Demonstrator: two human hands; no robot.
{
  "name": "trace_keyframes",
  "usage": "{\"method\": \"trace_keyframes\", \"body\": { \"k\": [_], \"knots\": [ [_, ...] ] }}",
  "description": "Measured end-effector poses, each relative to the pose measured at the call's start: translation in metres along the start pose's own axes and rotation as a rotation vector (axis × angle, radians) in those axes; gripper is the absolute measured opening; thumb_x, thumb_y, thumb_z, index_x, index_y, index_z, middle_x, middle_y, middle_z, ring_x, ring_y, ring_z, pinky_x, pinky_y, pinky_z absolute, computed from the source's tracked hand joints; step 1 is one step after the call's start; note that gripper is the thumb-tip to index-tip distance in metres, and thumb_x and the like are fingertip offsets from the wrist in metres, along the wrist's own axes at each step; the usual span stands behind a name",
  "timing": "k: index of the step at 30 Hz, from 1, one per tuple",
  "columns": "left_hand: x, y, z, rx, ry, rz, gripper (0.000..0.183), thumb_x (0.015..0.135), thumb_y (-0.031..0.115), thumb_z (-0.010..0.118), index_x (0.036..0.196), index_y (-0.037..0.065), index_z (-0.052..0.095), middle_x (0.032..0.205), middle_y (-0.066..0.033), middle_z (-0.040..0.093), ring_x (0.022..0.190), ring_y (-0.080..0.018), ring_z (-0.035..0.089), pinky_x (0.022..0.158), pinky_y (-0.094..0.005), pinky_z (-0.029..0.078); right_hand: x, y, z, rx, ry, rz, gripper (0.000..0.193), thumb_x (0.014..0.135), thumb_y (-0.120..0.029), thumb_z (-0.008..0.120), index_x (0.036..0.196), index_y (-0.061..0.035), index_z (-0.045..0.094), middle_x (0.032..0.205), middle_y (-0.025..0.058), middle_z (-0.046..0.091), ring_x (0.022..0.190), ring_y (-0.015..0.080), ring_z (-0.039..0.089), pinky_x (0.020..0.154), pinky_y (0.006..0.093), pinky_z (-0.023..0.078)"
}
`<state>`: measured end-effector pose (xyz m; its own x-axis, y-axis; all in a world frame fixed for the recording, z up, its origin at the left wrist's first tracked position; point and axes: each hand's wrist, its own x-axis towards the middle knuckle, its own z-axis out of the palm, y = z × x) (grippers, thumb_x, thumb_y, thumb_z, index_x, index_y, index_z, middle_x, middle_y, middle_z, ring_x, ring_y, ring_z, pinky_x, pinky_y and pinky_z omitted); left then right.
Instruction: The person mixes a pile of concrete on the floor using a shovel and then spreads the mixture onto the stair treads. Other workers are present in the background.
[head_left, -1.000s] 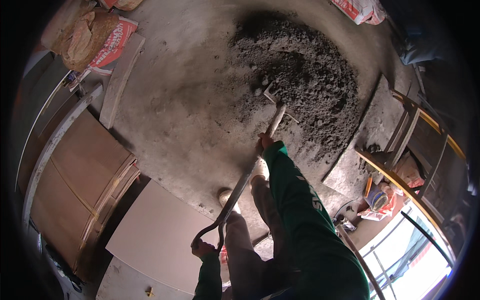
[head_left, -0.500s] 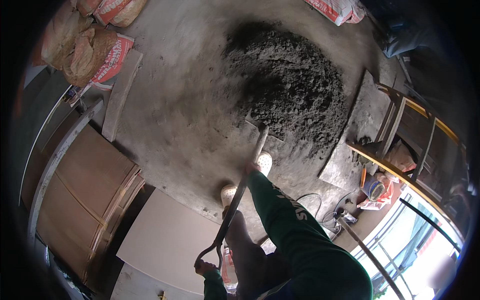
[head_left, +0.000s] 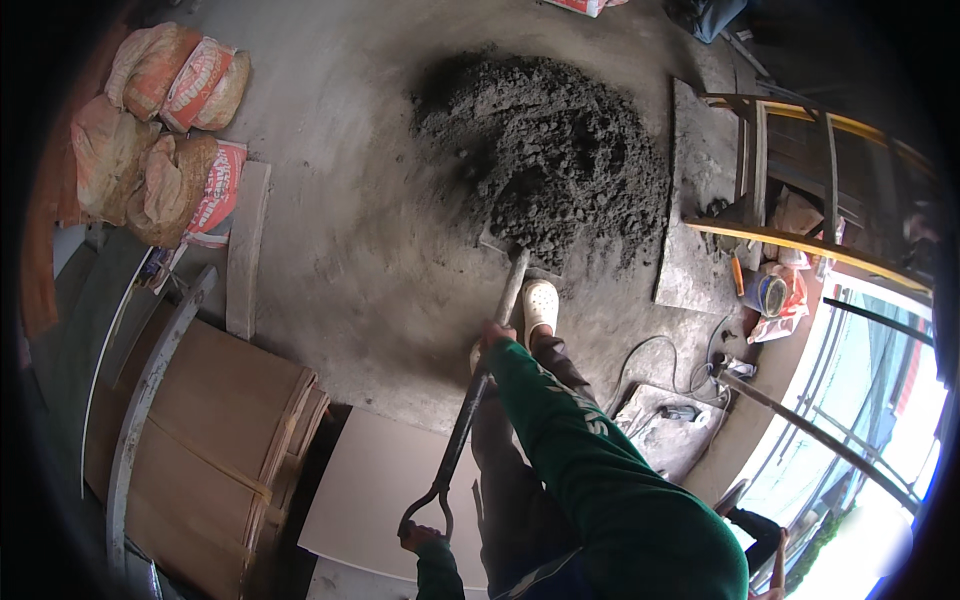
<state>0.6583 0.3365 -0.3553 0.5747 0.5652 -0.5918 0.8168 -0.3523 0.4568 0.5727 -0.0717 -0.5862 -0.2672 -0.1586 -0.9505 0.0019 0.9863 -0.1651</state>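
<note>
Shovel (head_left: 465, 425) at the near edge of the grey pile (head_left: 560, 160), blade partly under the mix, shaft slanting back from the pile to its near-left. Right grip (head_left: 497, 333) closed round the shaft, close to the pile; left grip (head_left: 418, 538) curled round the looped handle, well apart from the pile. White clog (head_left: 541, 305) just beside the blade on the pile's near side, crowding it. Right of the pile: flat grimy board (head_left: 690, 280) close along its edge, yellow-railed ladder (head_left: 800, 245) overlapping that board, blue bucket (head_left: 768, 294) farther out. Left of the pile, well apart: stuffed sacks (head_left: 165, 190), narrow plank (head_left: 247, 250). Near-left of the pile: brown sheet stack (head_left: 220, 430), pale panel (head_left: 375, 480).
</note>
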Motion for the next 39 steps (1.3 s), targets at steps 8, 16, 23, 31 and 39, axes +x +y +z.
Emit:
{"method": "trace_keyframes", "body": {
  "k": [8,16,23,31,39],
  "knots": [
    [0.064,0.057,-0.016,0.109,-0.102,0.105,0.015,0.083,0.017,0.056,0.077,0.02,0.044,0.051,0.0024,0.034,0.039,-0.0135,0.033,0.037,-0.032,0.026,-0.054,0.004,-0.008,0.176,0.088,-0.018,0.019,0.074,-0.015,0.068,0.067,-0.0025,0.056,0.053,0.0061,0.05,0.04,0.0202,0.051,0.039,0.0351,0.041],
    [0.083,0.125,-0.004,0.222,-0.193,0.377,0.022,0.086,0.019,0.058,0.074,0.009,0.044,0.048,0.0004,0.036,0.032,-0.0134,0.033,0.03,-0.0291,0.027,-0.072,0.024,-0.029,0.516,0.053,0.015,0.021,0.081,-0.02,0.063,0.069,-0.0054,0.054,0.052,0.0049,0.049,0.04,0.02,0.048,0.039,0.0363,0.04],
    [0.092,0.169,0.021,0.374,-0.261,0.562,0.032,0.087,0.028,0.064,0.074,0.006,0.045,0.049,-0.0023,0.041,0.035,-0.0139,0.038,0.032,-0.0301,0.031,-0.05,0.066,-0.069,0.802,0.073,0.166,0.02,0.079,-0.015,0.065,0.068,-0.0043,0.052,0.049,0.0042,0.044,0.036,0.0187,0.044,0.035,0.0344,0.036],
    [0.066,0.205,0.074,0.596,-0.509,1.079,0.029,0.084,0.023,0.064,0.081,-0.002,0.048,0.052,-0.0051,0.045,0.037,-0.0144,0.04,0.032,-0.032,0.034,-0.068,0.111,-0.181,0.909,0.191,0.237,0.027,0.078,-0.022,0.065,0.077,0.0052,0.061,0.059,0.0132,0.058,0.046,0.0244,0.056,0.044,0.0375,0.044],
    [-0.072,0.183,0.154,0.7,-0.582,1.201,0.03,0.081,0.019,0.06,0.092,-0.003,0.045,0.052,-0.0053,0.042,0.037,-0.0151,0.039,0.03,-0.0325,0.033,-0.051,0.167,-0.294,1.472,0.221,0.325,0.022,0.079,-0.015,0.064,0.072,0.0043,0.055,0.052,0.0094,0.053,0.04,0.0199,0.053,0.036,0.035,0.044]
  ]
}}
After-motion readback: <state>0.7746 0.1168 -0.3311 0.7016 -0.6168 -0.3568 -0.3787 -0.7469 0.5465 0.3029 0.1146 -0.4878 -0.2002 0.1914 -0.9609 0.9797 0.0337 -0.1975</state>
